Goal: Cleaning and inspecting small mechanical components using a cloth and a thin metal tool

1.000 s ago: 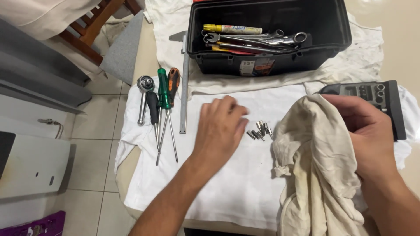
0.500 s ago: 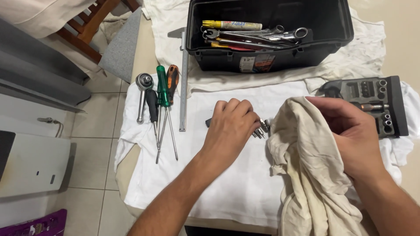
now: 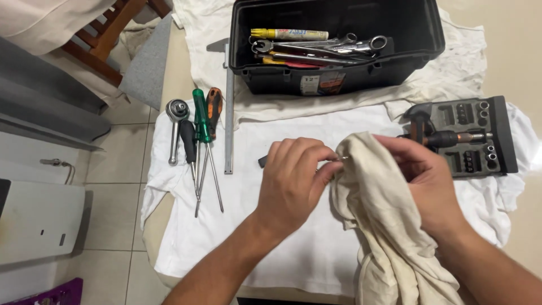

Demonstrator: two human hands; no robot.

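My left hand (image 3: pixel 296 181) pinches a small metal bit (image 3: pixel 340 158) between thumb and fingertips, pressed into the fold of a cream cloth (image 3: pixel 378 214). My right hand (image 3: pixel 426 181) grips that cloth from the right, and the cloth hangs down over the table's front edge. Both hands meet above a white sheet (image 3: pixel 254 226) that covers the table. A small dark piece (image 3: pixel 262 162) pokes out from behind my left hand.
A black toolbox (image 3: pixel 395 56) with wrenches and a marker stands at the back. A grey bit and socket case (image 3: pixel 471 138) with a driver lies at the right. A ratchet (image 3: pixel 176 127), screwdrivers (image 3: pixel 202 141) and a steel ruler (image 3: pixel 229 107) lie at the left.
My left hand went from lying over the loose bits on the sheet to lifting one and bringing it to the cloth. The right hand with the cloth moved left to meet it.
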